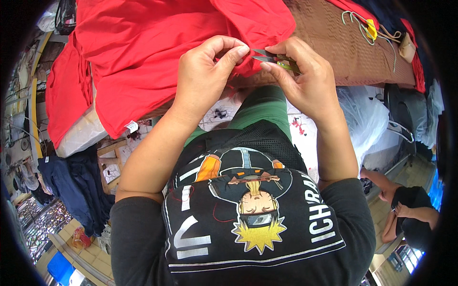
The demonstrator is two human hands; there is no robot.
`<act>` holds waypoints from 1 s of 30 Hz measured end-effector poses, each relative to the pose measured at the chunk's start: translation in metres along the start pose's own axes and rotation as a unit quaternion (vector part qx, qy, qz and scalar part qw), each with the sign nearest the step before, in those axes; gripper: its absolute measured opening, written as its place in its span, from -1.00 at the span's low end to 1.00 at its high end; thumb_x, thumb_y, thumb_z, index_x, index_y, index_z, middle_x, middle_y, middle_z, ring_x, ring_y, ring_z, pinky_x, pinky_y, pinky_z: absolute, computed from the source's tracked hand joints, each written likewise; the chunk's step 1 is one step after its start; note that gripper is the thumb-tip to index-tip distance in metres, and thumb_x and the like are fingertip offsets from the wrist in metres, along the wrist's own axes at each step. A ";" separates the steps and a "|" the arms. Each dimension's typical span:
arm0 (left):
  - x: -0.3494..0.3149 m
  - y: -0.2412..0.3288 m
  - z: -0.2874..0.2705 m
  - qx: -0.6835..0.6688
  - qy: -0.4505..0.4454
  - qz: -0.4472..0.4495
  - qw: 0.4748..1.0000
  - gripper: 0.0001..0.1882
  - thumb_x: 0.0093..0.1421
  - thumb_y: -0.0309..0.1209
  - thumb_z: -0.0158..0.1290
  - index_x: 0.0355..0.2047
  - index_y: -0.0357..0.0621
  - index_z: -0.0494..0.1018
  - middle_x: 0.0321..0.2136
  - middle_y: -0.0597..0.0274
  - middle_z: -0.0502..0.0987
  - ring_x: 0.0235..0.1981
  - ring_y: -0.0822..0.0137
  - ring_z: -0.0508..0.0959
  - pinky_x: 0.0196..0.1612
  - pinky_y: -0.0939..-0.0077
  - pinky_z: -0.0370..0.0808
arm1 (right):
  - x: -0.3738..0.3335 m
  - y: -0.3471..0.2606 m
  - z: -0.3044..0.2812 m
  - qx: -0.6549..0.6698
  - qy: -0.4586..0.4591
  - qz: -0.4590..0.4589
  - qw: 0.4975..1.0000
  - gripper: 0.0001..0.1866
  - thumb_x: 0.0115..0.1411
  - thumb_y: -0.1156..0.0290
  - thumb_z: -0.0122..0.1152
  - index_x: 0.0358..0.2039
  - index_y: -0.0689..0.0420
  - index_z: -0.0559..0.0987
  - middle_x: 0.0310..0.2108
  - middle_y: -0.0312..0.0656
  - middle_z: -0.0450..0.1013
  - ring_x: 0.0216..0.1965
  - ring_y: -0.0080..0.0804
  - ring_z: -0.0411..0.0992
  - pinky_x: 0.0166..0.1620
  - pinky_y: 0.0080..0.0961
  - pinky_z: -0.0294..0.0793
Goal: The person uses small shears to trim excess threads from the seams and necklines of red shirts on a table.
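Note:
Thread snips (281, 62) with yellow-green handles and dark pointed blades sit in my right hand (305, 71), thumb on one side and fingers on the other. The blades are parted and point left toward my left hand (210, 66). That hand pinches with thumb and forefinger at the edge of a red cloth garment (157, 52); whether it grips the fabric or a thread there is too small to tell. The garment spreads over the table, and one part hangs off the near left side with a small white tag (131, 126) at its corner.
A brown patterned cloth (353, 52) covers the table on the right, with pale cords and a yellow piece (371, 29) on it. Clear plastic bags (362, 114) stand below its edge. Dark blue garments (76, 186) hang at left. Another person (412, 209) sits at lower right.

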State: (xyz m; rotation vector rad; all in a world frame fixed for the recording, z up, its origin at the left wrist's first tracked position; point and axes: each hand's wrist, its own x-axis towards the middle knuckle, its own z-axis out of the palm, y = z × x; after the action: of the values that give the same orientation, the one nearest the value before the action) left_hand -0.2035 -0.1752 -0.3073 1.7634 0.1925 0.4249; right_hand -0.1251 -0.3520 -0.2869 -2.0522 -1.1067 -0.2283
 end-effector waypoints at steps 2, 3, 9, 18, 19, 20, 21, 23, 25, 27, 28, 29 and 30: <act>0.001 -0.001 0.000 0.019 -0.001 0.002 1.000 -0.82 0.19 -0.39 0.15 -0.31 -0.27 0.58 -0.50 0.24 0.62 -0.45 0.56 0.55 -0.34 0.65 0.48 | 0.002 0.001 -0.002 -0.003 0.006 -0.002 1.000 -0.70 0.00 0.24 0.39 -0.35 0.13 0.52 -0.43 -0.15 0.49 -0.43 -0.12 0.51 -0.39 -0.33 0.47; 0.001 -0.002 -0.001 0.029 -0.001 0.003 1.000 -0.82 0.19 -0.39 0.15 -0.31 -0.27 0.58 -0.50 0.24 0.62 -0.44 0.57 0.56 -0.34 0.66 0.48 | 0.004 -0.001 -0.003 0.018 0.006 0.021 1.000 -0.69 -0.02 0.23 0.40 -0.38 0.15 0.53 -0.46 -0.15 0.50 -0.44 -0.15 0.52 -0.38 -0.36 0.47; 0.003 -0.002 -0.001 -0.012 -0.006 -0.021 1.000 -0.84 0.20 -0.42 0.14 -0.31 -0.29 0.57 -0.47 0.24 0.63 -0.44 0.57 0.57 -0.35 0.66 0.49 | 0.012 -0.007 0.015 0.095 -0.065 0.209 0.971 -0.63 -0.05 0.15 0.44 -0.45 0.23 0.61 -0.60 -0.11 0.51 -0.53 -0.30 0.51 -0.39 -0.43 0.47; 0.008 0.014 -0.006 0.070 -0.020 0.150 0.986 -0.91 0.19 -0.47 0.11 -0.31 -0.21 0.54 -0.51 0.19 0.61 -0.52 0.48 0.60 -0.44 0.63 0.52 | 0.003 0.011 0.014 0.426 -0.133 0.293 0.845 -0.73 0.18 0.26 0.30 -0.30 0.25 0.61 -0.48 -0.42 0.51 -0.44 -0.70 0.40 -0.36 -0.66 0.39; 0.010 0.017 -0.006 0.078 -0.038 0.132 0.988 -0.89 0.21 -0.46 0.10 -0.29 -0.23 0.53 -0.48 0.22 0.62 -0.53 0.51 0.58 -0.45 0.65 0.50 | 0.001 0.016 0.012 0.434 -0.153 0.310 0.832 -0.73 0.17 0.26 0.30 -0.31 0.24 0.61 -0.48 -0.39 0.51 -0.44 -0.69 0.39 -0.36 -0.64 0.40; 0.012 0.019 -0.006 0.085 -0.056 0.113 0.988 -0.88 0.23 -0.46 0.08 -0.27 -0.24 0.52 -0.44 0.26 0.62 -0.54 0.55 0.55 -0.45 0.67 0.49 | -0.001 0.018 0.011 0.442 -0.173 0.326 0.817 -0.73 0.16 0.26 0.31 -0.31 0.24 0.61 -0.49 -0.36 0.52 -0.44 -0.68 0.39 -0.36 -0.63 0.40; 0.014 0.021 -0.005 0.092 -0.075 0.095 0.988 -0.87 0.26 -0.45 0.07 -0.25 -0.25 0.51 -0.40 0.29 0.62 -0.55 0.58 0.53 -0.46 0.69 0.47 | -0.003 0.018 0.012 0.368 -0.148 0.281 0.874 -0.73 0.15 0.26 0.31 -0.32 0.23 0.60 -0.48 -0.32 0.52 -0.44 -0.64 0.41 -0.35 -0.59 0.41; 0.017 0.020 -0.005 0.107 -0.085 0.085 0.987 -0.88 0.26 -0.45 0.06 -0.27 -0.25 0.50 -0.42 0.29 0.63 -0.58 0.57 0.52 -0.47 0.69 0.46 | -0.005 0.019 0.015 0.214 -0.096 0.175 0.956 -0.73 0.14 0.26 0.31 -0.32 0.22 0.58 -0.47 -0.24 0.53 -0.45 -0.54 0.45 -0.33 -0.52 0.44; 0.017 0.019 -0.004 0.109 -0.090 0.072 0.987 -0.88 0.27 -0.44 0.05 -0.27 -0.25 0.49 -0.44 0.29 0.63 -0.59 0.57 0.52 -0.48 0.70 0.46 | -0.002 0.006 -0.001 0.134 -0.062 0.146 0.978 -0.74 0.13 0.27 0.31 -0.31 0.20 0.56 -0.42 -0.16 0.54 -0.43 -0.38 0.49 -0.32 -0.43 0.45; 0.016 0.019 -0.003 0.101 -0.090 0.056 0.989 -0.87 0.27 -0.43 0.04 -0.27 -0.25 0.49 -0.45 0.29 0.62 -0.59 0.58 0.53 -0.48 0.70 0.46 | 0.000 0.003 -0.012 0.088 -0.043 0.110 0.989 -0.75 0.10 0.28 0.32 -0.31 0.17 0.54 -0.36 -0.08 0.54 -0.37 -0.11 0.52 -0.30 -0.32 0.46; 0.016 0.019 -0.002 0.098 -0.090 0.052 0.990 -0.87 0.27 -0.43 0.05 -0.27 -0.24 0.49 -0.45 0.30 0.62 -0.59 0.58 0.53 -0.48 0.69 0.46 | 0.001 0.003 -0.015 0.064 -0.043 0.088 0.993 -0.74 0.09 0.28 0.32 -0.32 0.17 0.54 -0.38 -0.08 0.53 -0.38 -0.10 0.51 -0.30 -0.32 0.46; 0.017 0.018 -0.002 0.094 -0.090 0.048 0.990 -0.87 0.27 -0.43 0.05 -0.27 -0.24 0.50 -0.46 0.30 0.61 -0.59 0.58 0.53 -0.49 0.69 0.46 | 0.002 0.003 -0.017 0.040 -0.044 0.065 0.996 -0.74 0.08 0.28 0.33 -0.33 0.17 0.54 -0.39 -0.08 0.51 -0.38 -0.09 0.51 -0.31 -0.31 0.46; 0.017 0.018 -0.001 0.092 -0.090 0.043 0.991 -0.87 0.27 -0.43 0.05 -0.27 -0.24 0.50 -0.47 0.31 0.61 -0.58 0.58 0.54 -0.49 0.69 0.46 | 0.002 0.003 -0.019 0.016 -0.045 0.041 0.998 -0.74 0.07 0.28 0.33 -0.33 0.17 0.54 -0.41 -0.08 0.50 -0.38 -0.08 0.50 -0.31 -0.31 0.46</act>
State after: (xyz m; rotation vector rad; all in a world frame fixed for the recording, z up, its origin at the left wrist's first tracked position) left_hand -0.1906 -0.1724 -0.2865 1.9849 0.0276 0.3157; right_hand -0.1176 -0.3650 -0.2750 -2.0914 -1.0694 -0.0777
